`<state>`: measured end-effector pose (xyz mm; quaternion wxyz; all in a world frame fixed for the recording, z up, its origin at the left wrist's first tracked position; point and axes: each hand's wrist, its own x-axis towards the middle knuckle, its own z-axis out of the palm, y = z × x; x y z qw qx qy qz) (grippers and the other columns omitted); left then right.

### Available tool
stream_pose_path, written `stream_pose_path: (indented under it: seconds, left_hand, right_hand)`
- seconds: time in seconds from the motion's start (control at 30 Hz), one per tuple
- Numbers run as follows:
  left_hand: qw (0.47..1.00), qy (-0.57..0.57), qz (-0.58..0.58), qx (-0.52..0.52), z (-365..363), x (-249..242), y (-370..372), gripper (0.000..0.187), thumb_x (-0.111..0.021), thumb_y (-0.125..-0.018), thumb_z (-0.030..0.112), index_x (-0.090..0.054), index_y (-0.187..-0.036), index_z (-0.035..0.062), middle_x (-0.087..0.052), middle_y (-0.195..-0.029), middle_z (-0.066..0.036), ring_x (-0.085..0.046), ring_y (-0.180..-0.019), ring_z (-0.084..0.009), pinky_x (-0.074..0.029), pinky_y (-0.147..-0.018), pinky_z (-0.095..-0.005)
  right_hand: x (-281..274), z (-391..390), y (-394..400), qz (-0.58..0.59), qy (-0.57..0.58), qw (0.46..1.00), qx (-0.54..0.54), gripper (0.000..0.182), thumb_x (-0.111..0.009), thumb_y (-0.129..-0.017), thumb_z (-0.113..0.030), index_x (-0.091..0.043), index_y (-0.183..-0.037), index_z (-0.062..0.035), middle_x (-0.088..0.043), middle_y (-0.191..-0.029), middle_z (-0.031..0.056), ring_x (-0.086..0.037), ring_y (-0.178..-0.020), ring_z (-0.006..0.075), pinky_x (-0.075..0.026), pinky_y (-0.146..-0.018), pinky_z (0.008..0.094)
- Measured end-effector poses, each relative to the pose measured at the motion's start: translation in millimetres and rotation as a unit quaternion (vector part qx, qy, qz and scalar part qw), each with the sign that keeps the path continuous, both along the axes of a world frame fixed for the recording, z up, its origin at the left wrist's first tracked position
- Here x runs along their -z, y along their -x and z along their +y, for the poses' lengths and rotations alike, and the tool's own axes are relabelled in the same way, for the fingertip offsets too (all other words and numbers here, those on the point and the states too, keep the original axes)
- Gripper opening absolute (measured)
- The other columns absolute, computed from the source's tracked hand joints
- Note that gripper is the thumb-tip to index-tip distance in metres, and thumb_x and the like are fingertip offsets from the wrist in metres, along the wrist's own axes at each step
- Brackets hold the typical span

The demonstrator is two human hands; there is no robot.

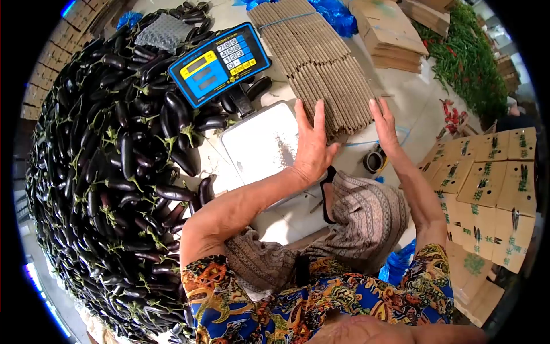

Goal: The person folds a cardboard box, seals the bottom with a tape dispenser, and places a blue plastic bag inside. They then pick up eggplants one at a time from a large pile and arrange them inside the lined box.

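A stack of folded cardboard sheets [329,80] lies on the floor ahead of me, seen edge-on. My left hand [312,143] is at its near left corner, fingers spread apart and thumb out to the right. Over at the near right corner is my right hand [385,126], its fingers stretched out, with nothing in its grasp. Below my left hand and forearm spreads the white platform of a scale [252,143], partly covered by them. The scale's blue and yellow keypad display [220,64] stands tilted behind the platform.
A large heap of eggplants [114,166] fills the left side. A tape roll [373,161] lies by my right forearm. Printed cartons [481,183] are stacked at right, with green and red peppers [467,63] behind. Flat cardboard [387,34] is piled at the back.
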<state>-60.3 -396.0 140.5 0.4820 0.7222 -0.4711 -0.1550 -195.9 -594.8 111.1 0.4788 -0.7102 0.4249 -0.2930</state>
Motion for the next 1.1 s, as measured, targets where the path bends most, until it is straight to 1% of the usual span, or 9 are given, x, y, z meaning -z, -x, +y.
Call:
stream_pose_path:
  seconds: [0.13,0.3,0.4,0.53,0.67,0.73,0.87,0.93,1.1]
  left_hand:
    - [0.995,0.025,-0.084,-0.038,-22.6,6.9,-22.9,0.099,-0.075,-0.068,-0.004,-0.018,-0.148,0.0081,-0.002,-0.149,-0.037,-0.031,-0.131,-0.0537,-0.039,-0.106,-0.0433]
    - [0.981,0.061,-0.162,-0.093,-58.5,-11.2,-87.4,0.064,-0.067,-0.071,-0.001,-0.046,-0.132,0.0012,-0.043,-0.137,-0.031,-0.052,-0.116,-0.0452,-0.047,-0.097,-0.0437]
    - [0.981,0.038,-0.151,-0.114,-68.4,-9.9,-94.2,0.052,-0.065,-0.074,0.001,-0.055,-0.124,0.0026,-0.045,-0.136,-0.029,-0.053,-0.118,-0.0429,-0.047,-0.097,-0.0414]
    - [0.973,0.036,-0.203,-0.101,-68.1,1.6,-71.7,0.046,-0.062,-0.072,-0.004,-0.060,-0.117,0.0031,-0.041,-0.136,-0.036,-0.055,-0.110,-0.0490,-0.050,-0.091,-0.0451]
    - [0.980,0.016,-0.193,-0.052,-49.2,-8.4,-52.0,0.045,-0.059,-0.073,-0.007,-0.061,-0.118,0.0025,-0.037,-0.138,-0.038,-0.053,-0.113,-0.0506,-0.049,-0.092,-0.0474]
    - [0.985,0.038,-0.161,-0.045,-48.2,-11.5,-55.5,0.046,-0.058,-0.068,-0.008,-0.063,-0.113,0.0017,-0.039,-0.132,-0.043,-0.051,-0.113,-0.0552,-0.044,-0.098,-0.0532]
    - [0.962,0.061,-0.252,-0.089,-64.1,-44.2,-95.6,0.043,-0.057,-0.066,-0.008,-0.067,-0.106,0.0059,-0.057,-0.123,-0.028,-0.060,-0.103,-0.0438,-0.044,-0.100,-0.0509]
    - [0.959,0.078,-0.245,-0.123,-77.9,-57.5,-108.3,0.035,-0.054,-0.078,-0.008,-0.069,-0.106,0.0061,-0.062,-0.119,-0.022,-0.062,-0.106,-0.0392,-0.053,-0.089,-0.0428]
    - [0.927,0.038,-0.346,-0.141,-97.8,-15.4,-105.6,0.035,-0.057,-0.076,-0.007,-0.064,-0.109,0.0036,-0.061,-0.121,-0.020,-0.061,-0.102,-0.0385,-0.051,-0.090,-0.0426]
  right_hand:
    - [-4.6,-7.7,-30.0,-0.064,-0.008,0.998,-0.008,0.061,-0.057,-0.092,-0.051,-0.053,-0.130,-0.0036,-0.065,-0.111,0.0107,-0.059,-0.100,0.0189,-0.044,-0.090,0.0309]
    - [-12.3,-36.4,-92.4,-0.063,-0.025,0.998,0.003,0.062,-0.060,-0.087,-0.055,-0.057,-0.130,-0.0097,-0.065,-0.115,0.0140,-0.058,-0.107,0.0245,-0.043,-0.094,0.0343]
    - [-6.0,-58.1,-110.0,-0.024,0.056,0.998,-0.010,0.064,-0.062,-0.086,-0.055,-0.058,-0.128,-0.0068,-0.066,-0.113,0.0130,-0.060,-0.104,0.0222,-0.046,-0.091,0.0326]
    - [-17.4,-59.9,-95.4,-0.113,-0.077,0.989,-0.050,0.051,-0.068,-0.089,-0.033,-0.058,-0.129,-0.0043,-0.064,-0.120,0.0072,-0.057,-0.106,0.0136,-0.043,-0.094,0.0274]
    - [-20.8,-58.6,-84.0,-0.134,-0.119,0.979,-0.099,0.050,-0.065,-0.092,-0.028,-0.054,-0.132,0.0000,-0.061,-0.123,0.0084,-0.056,-0.109,0.0136,-0.042,-0.097,0.0270]
    - [-27.4,-60.3,-86.8,-0.142,-0.122,0.976,-0.110,0.049,-0.064,-0.092,-0.026,-0.053,-0.132,0.0009,-0.060,-0.123,0.0082,-0.056,-0.109,0.0129,-0.042,-0.097,0.0266]
    - [-44.3,-60.5,-112.6,-0.173,-0.112,0.969,-0.139,0.048,-0.063,-0.093,-0.029,-0.055,-0.129,0.0014,-0.062,-0.117,0.0055,-0.056,-0.104,0.0101,-0.044,-0.091,0.0249]
    - [-41.2,-73.2,-128.1,-0.173,-0.084,0.972,-0.135,0.048,-0.064,-0.092,-0.030,-0.056,-0.128,0.0012,-0.063,-0.115,0.0050,-0.056,-0.102,0.0103,-0.044,-0.089,0.0251]
    - [-17.3,-100.0,-152.1,-0.169,-0.060,0.975,-0.132,0.055,-0.066,-0.089,-0.041,-0.058,-0.125,-0.0001,-0.064,-0.112,0.0068,-0.057,-0.102,0.0133,-0.044,-0.091,0.0281]
